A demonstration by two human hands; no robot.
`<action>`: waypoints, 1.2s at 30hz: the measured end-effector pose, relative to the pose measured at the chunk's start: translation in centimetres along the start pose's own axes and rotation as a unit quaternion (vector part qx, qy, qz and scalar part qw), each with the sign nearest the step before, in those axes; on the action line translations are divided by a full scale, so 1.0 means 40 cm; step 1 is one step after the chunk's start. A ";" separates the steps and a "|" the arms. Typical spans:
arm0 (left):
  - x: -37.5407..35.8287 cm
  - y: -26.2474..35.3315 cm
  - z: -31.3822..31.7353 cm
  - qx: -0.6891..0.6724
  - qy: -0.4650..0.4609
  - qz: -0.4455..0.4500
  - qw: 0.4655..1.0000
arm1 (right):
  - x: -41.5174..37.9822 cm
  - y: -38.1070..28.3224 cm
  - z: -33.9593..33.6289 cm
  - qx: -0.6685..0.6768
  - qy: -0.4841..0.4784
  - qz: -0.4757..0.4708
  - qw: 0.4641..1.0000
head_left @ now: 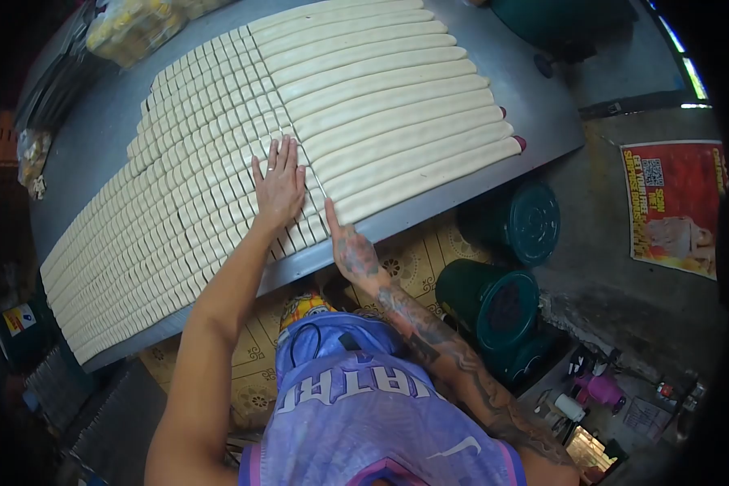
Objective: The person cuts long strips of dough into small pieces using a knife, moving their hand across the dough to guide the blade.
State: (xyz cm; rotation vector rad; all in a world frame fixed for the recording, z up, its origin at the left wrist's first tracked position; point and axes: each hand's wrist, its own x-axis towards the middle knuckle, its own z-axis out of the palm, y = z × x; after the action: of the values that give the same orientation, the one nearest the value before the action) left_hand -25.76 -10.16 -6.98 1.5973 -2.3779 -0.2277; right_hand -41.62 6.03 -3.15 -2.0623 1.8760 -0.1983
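Long pale dough rolls (397,105) lie side by side on the metal table, with dark red filling showing at a couple of their ends. Left of a narrow cut line, the same rolls are divided into rows of small cut dough pieces (162,211). My left hand (281,186) lies flat on these pieces beside the cut, fingers stretched out. Close to the table's front edge, my right hand (353,253) is closed with its index finger extended along a thin knife (317,180). The blade is seen edge-on, in the cut across the nearest rolls; its handle is hidden.
The metal table (555,121) has its front edge close to my body. Green lidded buckets (535,223) stand below on the right. Bagged yellow items (134,28) and stacked dark trays (57,77) sit at the far left. A red poster (676,206) hangs at right.
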 end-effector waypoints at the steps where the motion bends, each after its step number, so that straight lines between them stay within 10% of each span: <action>1: -0.006 0.001 -0.003 0.004 -0.004 0.000 1.000 | -0.033 0.001 0.002 -0.020 -0.008 0.005 1.000; 15: -0.281 0.172 0.004 -0.009 -0.004 -0.016 1.000 | -0.401 0.031 -0.040 0.022 -0.023 -0.007 0.999; 17: -0.282 0.166 -0.001 -0.040 -0.014 -0.019 0.999 | -0.442 0.008 -0.173 -0.006 -0.245 0.004 0.970; 20: -0.284 0.144 -0.017 -0.125 -0.032 -0.035 0.991 | -0.394 -0.027 -0.282 0.177 -0.131 0.087 0.972; 27: -0.127 -0.004 -0.087 -0.229 -0.031 -0.133 0.964 | 0.073 -0.006 -0.276 0.224 -0.041 0.099 0.969; 36: 0.566 -0.341 -0.060 -0.194 0.067 -0.082 0.975 | 0.866 0.013 -0.180 0.160 0.023 0.018 0.987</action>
State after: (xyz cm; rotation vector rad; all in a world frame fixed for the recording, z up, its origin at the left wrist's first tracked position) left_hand -21.07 -36.23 -5.45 1.5611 -1.9535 -0.5609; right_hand -40.46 -29.28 -1.03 -1.8191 1.7710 -0.5063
